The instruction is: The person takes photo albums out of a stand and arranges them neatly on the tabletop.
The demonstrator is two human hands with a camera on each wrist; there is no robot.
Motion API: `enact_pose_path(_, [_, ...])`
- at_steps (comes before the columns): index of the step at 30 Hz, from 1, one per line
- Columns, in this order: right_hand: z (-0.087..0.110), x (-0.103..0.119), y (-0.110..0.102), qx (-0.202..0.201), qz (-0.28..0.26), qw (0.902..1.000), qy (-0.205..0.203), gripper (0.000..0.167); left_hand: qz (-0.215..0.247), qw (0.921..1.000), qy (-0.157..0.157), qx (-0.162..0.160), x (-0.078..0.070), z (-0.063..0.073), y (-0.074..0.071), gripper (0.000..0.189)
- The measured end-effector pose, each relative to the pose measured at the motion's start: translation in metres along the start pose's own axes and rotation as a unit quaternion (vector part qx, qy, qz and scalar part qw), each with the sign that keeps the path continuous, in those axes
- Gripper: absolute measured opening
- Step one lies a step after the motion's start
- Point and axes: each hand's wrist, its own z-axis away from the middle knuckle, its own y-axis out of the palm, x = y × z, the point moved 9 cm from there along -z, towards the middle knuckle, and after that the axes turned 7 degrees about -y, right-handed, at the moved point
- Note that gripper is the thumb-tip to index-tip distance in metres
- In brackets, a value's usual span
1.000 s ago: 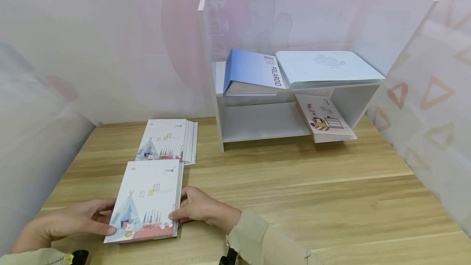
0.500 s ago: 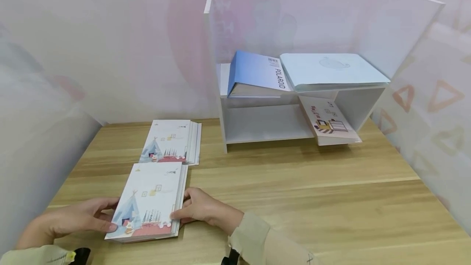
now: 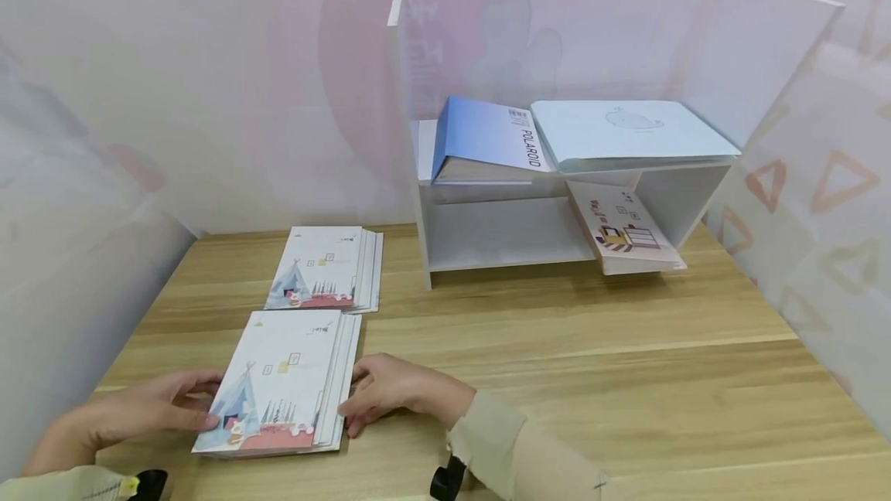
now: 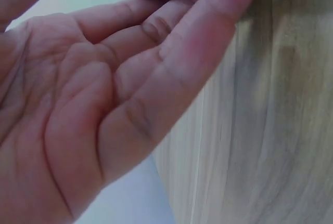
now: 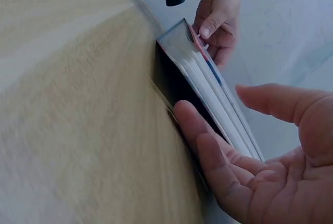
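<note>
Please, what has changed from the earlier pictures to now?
The front stack of white rectangular books with a blue tent picture now shows its lower layers spread farther right. The right hand has shifted right, its thumb off the top cover. The left hand keeps its grip. The similar rear stack and white two-tier shelf stayed as they were.

I see pale wall (image 3: 244, 99) with pink circle (image 3: 362, 60) behind wood-grain table (image 3: 592, 393); right of table, side wall (image 3: 849, 315) with triangle outlines (image 3: 755, 185). Light soft, diffuse.
</note>
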Motion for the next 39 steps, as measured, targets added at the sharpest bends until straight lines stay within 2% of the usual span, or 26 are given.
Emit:
enact_pose_path(5, [0.005,0.004,-0.007,0.012,0.013,0.9998,-0.001,0.038,-0.008,0.9991,-0.028,-0.03,0.0,0.002,-0.006,0.065])
enact_pose_path(9, [0.005,0.003,-0.01,0.017,0.019,0.9997,-0.002,0.038,0.01,0.9978,-0.041,-0.051,0.001,0.003,-0.01,0.062])
enact_pose_path(12, [0.006,0.002,-0.011,0.016,0.022,0.9996,-0.003,0.04,0.01,0.9975,-0.034,-0.061,0.0,0.003,-0.012,0.062])
enact_pose_path(17, [0.007,0.002,-0.015,0.005,0.03,0.9995,-0.003,0.042,-0.023,0.9947,-0.029,-0.096,-0.007,0.004,-0.014,0.061])
enact_pose_path(22, [0.008,0.005,-0.021,-0.006,0.045,0.9989,-0.01,0.045,-0.064,0.9885,-0.035,-0.133,-0.02,0.009,-0.012,0.062])
enact_pose_path(30, [0.013,0.012,-0.035,-0.011,0.059,0.998,-0.017,0.04,-0.153,0.9663,-0.038,-0.203,-0.046,0.012,-0.016,0.063])
enact_pose_path(34, [0.017,0.015,-0.044,-0.019,0.063,0.9976,-0.021,0.041,-0.182,0.9504,-0.023,-0.251,-0.06,0.008,-0.016,0.06])
enact_pose_path(39, [0.025,0.022,-0.057,-0.031,0.069,0.9968,-0.029,0.044,-0.191,0.934,0.023,-0.301,-0.087,0.003,-0.013,0.057])
